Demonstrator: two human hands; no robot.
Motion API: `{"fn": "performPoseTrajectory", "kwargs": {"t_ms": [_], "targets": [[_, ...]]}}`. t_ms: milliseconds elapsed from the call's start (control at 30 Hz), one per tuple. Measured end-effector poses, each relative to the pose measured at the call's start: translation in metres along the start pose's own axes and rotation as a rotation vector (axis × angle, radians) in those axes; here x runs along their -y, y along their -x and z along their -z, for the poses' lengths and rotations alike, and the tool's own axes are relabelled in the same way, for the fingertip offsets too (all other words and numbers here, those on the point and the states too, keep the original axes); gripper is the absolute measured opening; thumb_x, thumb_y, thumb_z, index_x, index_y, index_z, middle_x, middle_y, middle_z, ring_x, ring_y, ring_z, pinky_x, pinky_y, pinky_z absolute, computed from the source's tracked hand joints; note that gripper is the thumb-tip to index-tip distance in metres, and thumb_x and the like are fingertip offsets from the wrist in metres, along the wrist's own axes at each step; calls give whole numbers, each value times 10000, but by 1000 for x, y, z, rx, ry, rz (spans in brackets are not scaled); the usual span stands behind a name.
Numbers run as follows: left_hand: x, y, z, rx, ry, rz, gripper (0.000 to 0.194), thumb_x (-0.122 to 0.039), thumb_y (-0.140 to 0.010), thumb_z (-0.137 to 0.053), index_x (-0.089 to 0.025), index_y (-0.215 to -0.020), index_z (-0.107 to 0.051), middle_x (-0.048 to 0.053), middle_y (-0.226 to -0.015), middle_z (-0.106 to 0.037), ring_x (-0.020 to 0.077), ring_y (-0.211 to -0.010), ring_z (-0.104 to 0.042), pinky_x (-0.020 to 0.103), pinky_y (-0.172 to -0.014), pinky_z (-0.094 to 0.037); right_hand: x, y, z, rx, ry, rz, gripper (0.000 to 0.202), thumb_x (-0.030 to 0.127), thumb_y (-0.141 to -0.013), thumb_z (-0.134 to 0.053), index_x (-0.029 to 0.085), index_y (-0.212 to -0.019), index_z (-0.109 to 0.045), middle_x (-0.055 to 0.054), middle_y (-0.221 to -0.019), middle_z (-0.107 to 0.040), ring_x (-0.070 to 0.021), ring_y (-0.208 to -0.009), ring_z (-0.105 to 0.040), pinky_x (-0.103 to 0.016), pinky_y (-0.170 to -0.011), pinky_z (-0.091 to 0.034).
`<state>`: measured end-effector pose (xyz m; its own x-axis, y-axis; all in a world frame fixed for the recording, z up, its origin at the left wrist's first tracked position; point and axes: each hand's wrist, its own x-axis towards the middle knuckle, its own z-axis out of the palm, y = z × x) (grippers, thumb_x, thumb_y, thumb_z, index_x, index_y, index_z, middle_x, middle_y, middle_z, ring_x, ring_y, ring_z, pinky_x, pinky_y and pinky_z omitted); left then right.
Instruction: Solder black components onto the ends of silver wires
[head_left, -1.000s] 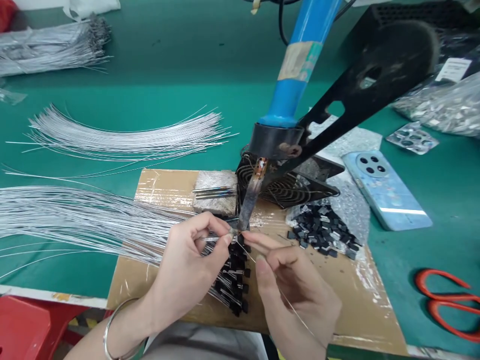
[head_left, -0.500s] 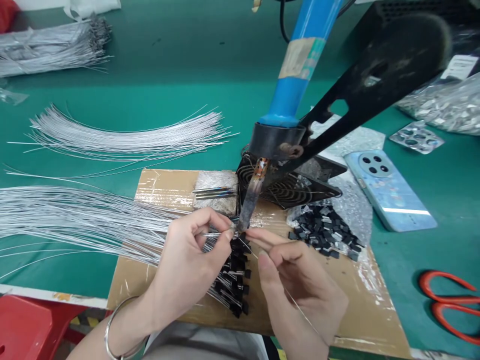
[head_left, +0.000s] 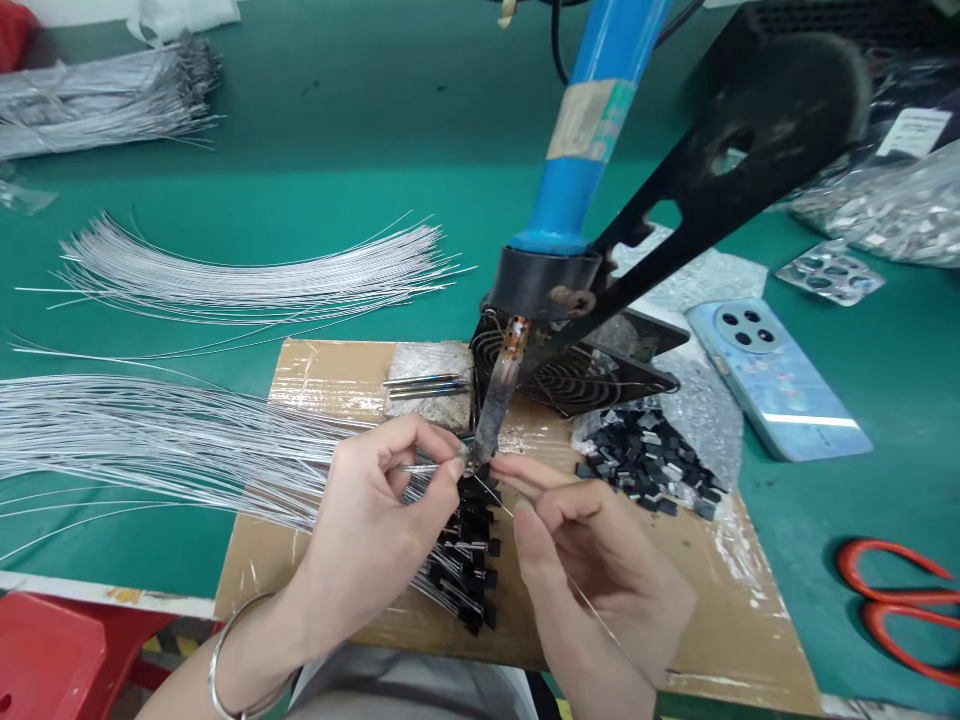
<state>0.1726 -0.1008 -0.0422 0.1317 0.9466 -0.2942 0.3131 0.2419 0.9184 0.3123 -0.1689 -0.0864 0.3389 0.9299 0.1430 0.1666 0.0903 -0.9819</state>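
Note:
My left hand pinches a thin grey wire between thumb and forefinger, its end at the tip of the soldering iron; the joint itself is mostly hidden by the fingertips. My right hand is closed on a thin strand of solder wire, which runs up to that tip and trails back across the palm. The blue-handled iron points downward, clamped in a black metal bracket. Below the fingers lie wires with black ends, part of a long bundle of grey wires.
Cardboard covers the work spot. Behind the iron is a black fan; small black pieces sit on bubble wrap to its right. A blue phone, red-handled scissors and another wire bundle lie on the green mat.
The iron's handle and its bracket have shifted slightly left in view. Both hands keep nearly the same place and grip.

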Motion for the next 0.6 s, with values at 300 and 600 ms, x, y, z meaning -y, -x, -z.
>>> {"fn": "performPoseTrajectory", "kwargs": {"t_ms": [300, 600], "targets": [[1, 1, 0, -5, -6, -10, 111, -221, -837, -657, -173, -738, -669, 64, -867, -764, 154, -703, -630, 250, -519, -338, 0, 2, 0, -1, -9, -6, 211, 72, -942, -650, 238, -824, -592, -66, -1160, -824, -199, -1060, -804, -280, -912, -645], [1, 3, 0, -8, -30, -6, 111, -223, -841, -651, -174, -743, -668, 66, -866, -759, 151, -688, -602, 245, -498, -290, -1, 2, 1, 0, 6, 3, 210, 78, -945, -655, 242, -829, -592, -39, -1160, -823, -168, -1063, -800, -230, -915, -626]]}}
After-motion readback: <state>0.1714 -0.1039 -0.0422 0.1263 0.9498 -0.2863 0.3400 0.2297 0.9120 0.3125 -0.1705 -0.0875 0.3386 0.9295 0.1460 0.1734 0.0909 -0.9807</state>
